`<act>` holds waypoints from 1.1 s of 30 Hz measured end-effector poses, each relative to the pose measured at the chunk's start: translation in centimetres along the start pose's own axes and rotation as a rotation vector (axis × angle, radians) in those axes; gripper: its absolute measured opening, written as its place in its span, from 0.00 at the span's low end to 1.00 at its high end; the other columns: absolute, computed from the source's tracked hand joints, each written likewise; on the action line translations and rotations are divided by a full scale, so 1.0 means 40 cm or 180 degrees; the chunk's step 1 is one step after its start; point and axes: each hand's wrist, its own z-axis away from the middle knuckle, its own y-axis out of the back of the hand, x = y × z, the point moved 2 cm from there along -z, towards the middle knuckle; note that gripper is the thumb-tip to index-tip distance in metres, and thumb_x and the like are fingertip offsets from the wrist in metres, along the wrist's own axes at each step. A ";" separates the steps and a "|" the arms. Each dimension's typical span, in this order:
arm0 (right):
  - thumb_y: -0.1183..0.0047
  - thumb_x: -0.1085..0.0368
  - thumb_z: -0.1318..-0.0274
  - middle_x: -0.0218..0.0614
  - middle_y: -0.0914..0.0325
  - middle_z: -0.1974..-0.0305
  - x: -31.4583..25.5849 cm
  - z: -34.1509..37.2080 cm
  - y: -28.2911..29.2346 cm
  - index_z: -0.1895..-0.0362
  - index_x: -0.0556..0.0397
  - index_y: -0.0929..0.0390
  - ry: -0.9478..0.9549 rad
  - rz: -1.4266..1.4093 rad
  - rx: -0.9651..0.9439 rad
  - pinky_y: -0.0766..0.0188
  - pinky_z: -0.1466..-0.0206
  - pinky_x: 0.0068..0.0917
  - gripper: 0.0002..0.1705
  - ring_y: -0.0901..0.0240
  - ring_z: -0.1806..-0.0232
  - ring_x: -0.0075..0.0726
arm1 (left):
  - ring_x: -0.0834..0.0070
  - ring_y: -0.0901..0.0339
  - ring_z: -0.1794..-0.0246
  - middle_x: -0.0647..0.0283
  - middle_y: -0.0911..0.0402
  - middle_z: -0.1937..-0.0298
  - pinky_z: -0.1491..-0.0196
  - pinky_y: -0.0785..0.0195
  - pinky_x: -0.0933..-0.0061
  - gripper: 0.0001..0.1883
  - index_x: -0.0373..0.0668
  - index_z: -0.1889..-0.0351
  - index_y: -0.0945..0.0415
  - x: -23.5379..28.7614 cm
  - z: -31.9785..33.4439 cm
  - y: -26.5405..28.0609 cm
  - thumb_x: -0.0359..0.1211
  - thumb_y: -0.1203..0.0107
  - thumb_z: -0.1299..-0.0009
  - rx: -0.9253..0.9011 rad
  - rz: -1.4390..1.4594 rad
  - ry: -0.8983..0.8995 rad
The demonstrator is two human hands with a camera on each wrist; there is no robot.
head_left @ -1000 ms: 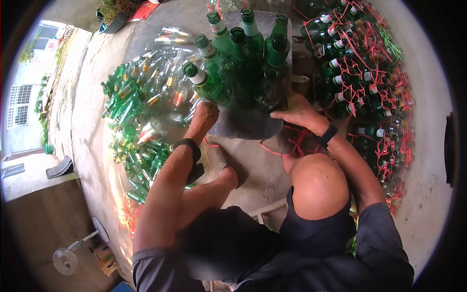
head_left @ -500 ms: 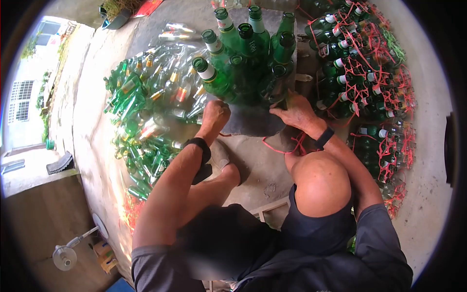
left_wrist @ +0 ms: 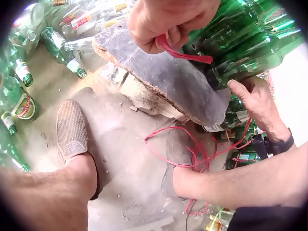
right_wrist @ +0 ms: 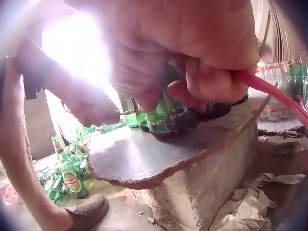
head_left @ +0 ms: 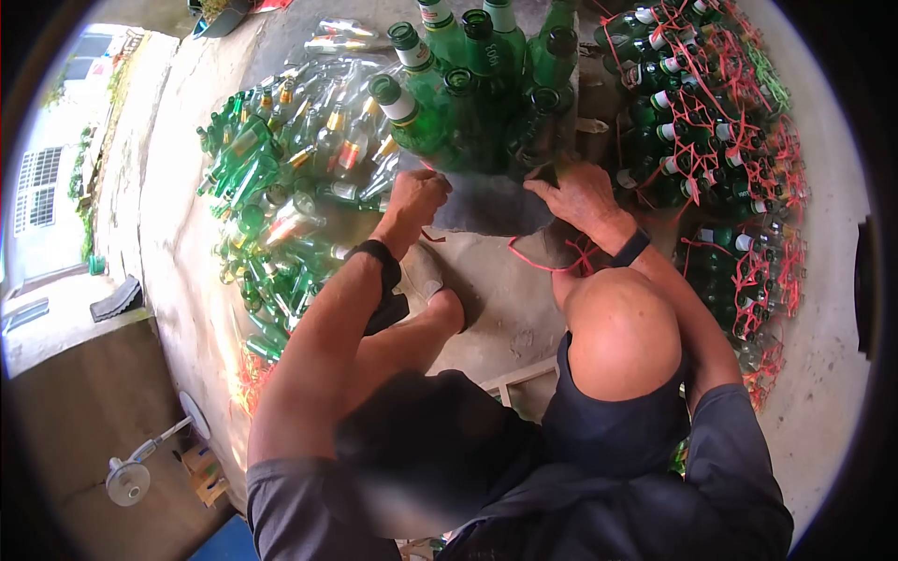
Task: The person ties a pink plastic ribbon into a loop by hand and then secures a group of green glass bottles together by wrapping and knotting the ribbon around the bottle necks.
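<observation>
Several green glass bottles (head_left: 458, 103) stand bunched on a grey slab (head_left: 486, 210) in front of me. At the bunch's near left side my left hand (head_left: 416, 201) holds a red plastic strip (left_wrist: 183, 55), which comes out of its curled fingers and lies against the bottles. Opposite, at the near right side, my right hand (head_left: 585, 204) pinches red strip (right_wrist: 274, 91) too, and a length of it trails off to the right in the right wrist view. Its thumb lies close to a bottle's base in the left wrist view. Behind the bottles, the strip is hidden.
Loose bottles (head_left: 271, 215) lie heaped on the floor at the left. Bottles bundled with red strip (head_left: 692, 140) stand at the right. The slab rests on a rough stone block (right_wrist: 192, 192). Loose red strip (left_wrist: 197, 149) tangles by my shoe (left_wrist: 178, 144).
The head view has shifted, so the bottles and slab sit higher and farther right. My left hand has come inward over the slab's edge; the right hand stays beside the bottles.
</observation>
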 end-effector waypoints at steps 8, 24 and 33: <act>0.39 0.40 0.42 0.48 0.18 0.74 -0.003 0.008 -0.007 0.54 0.54 0.22 -0.0045 0.0163 0.0078 0.21 0.66 0.50 0.30 0.18 0.69 0.60 | 0.85 0.39 0.85 0.70 0.29 0.76 0.82 0.47 0.78 0.09 0.34 0.65 0.20 0.021 0.032 -0.025 0.30 0.49 0.29 -0.0194 -0.0357 -0.0658; 0.43 0.41 0.37 0.54 0.18 0.75 -0.008 0.016 -0.021 0.57 0.62 0.22 -0.0130 0.0009 0.0120 0.21 0.68 0.50 0.31 0.17 0.70 0.61 | 0.85 0.43 0.85 0.71 0.30 0.77 0.82 0.54 0.79 0.08 0.35 0.63 0.20 0.058 0.114 -0.133 0.29 0.49 0.28 0.0828 0.0589 0.0220; 0.45 0.41 0.35 0.57 0.18 0.73 -0.022 0.017 -0.007 0.58 0.63 0.21 -0.0206 0.0058 0.0001 0.22 0.66 0.52 0.32 0.17 0.69 0.64 | 0.85 0.41 0.84 0.70 0.29 0.76 0.82 0.52 0.79 0.08 0.34 0.62 0.20 0.099 0.154 -0.112 0.29 0.49 0.28 0.1170 0.0844 0.0362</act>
